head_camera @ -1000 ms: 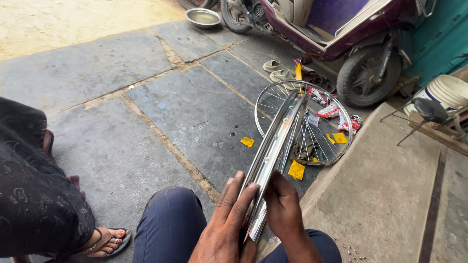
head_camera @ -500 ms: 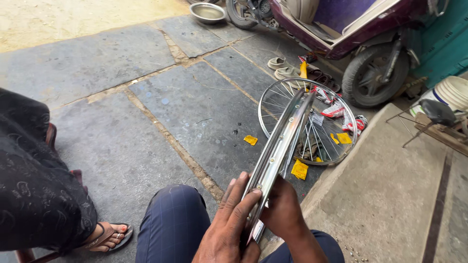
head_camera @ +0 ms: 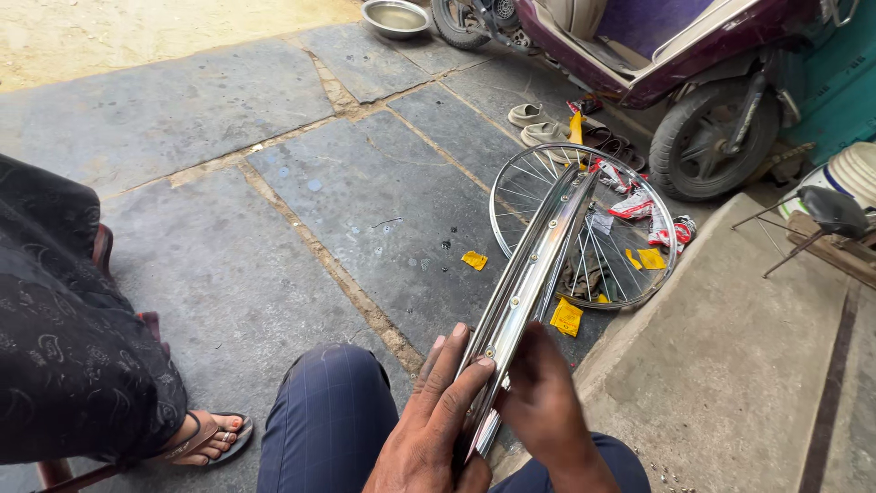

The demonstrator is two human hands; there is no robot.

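Here, a shiny chromed metal bicycle wheel rim [head_camera: 525,283] stands on edge, seen almost edge-on, running from the person's lap away toward the far right. The left hand [head_camera: 429,429] lies flat against the rim's left side, fingers stretched out and thumb up along the metal, pressing rather than closing round it. The right hand [head_camera: 538,402] clasps the rim from the right, fingers curled against its side, so the rim's near end is clamped between both palms above the knee in dark blue checked trousers [head_camera: 324,411].

Just behind the far end of the rim, a second spoked bicycle wheel [head_camera: 630,265] lies flat on the grey stone slab floor [head_camera: 274,201], with red and white wrappers and yellow paper scraps [head_camera: 566,317] in and near it. Beyond it a pair of beige shoes [head_camera: 537,123] sits beside a parked maroon scooter [head_camera: 675,64], and a round metal bowl [head_camera: 395,16] rests farther off. At the left, another person in dark patterned clothing [head_camera: 64,338] sits with a sandalled foot [head_camera: 205,438] on the floor.
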